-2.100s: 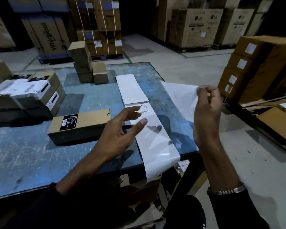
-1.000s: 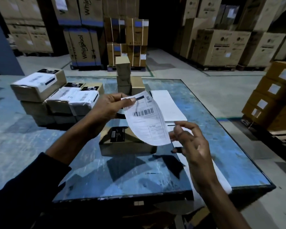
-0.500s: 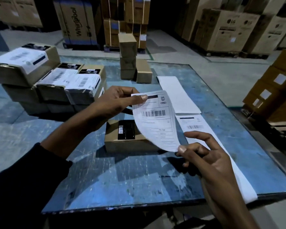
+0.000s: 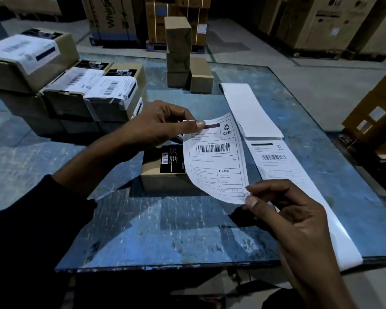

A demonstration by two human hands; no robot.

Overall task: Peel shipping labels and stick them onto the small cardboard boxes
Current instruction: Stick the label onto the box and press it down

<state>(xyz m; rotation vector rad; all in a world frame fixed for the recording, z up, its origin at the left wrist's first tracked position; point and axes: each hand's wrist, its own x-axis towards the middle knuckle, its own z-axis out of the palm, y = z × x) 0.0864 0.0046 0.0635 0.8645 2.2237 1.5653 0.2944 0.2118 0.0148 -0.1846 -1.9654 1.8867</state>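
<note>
At upper left a stack of labelled boxes (image 4: 60, 85) already carried labels. At centre frame the left hand (image 4: 158, 128) pinched the top edge of a peeled shipping label (image 4: 214, 159) and the right hand (image 4: 283, 210) pinched its bottom corner, the sheet curving just above an unlabelled small box (image 4: 163, 177), not yet stuck. The label strip (image 4: 283, 172) to its right held more. The scuffed blue table (image 4: 165, 233) stood in a dim warehouse; plain boxes (image 4: 185, 61) waited at upper centre

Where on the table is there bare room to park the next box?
Bare table lies along the near edge, in front of the small box, and left of it below the labelled stack. The far right corner beyond the label strip is bare too. The left rear and the middle rear, with plain boxes, are crowded.
</note>
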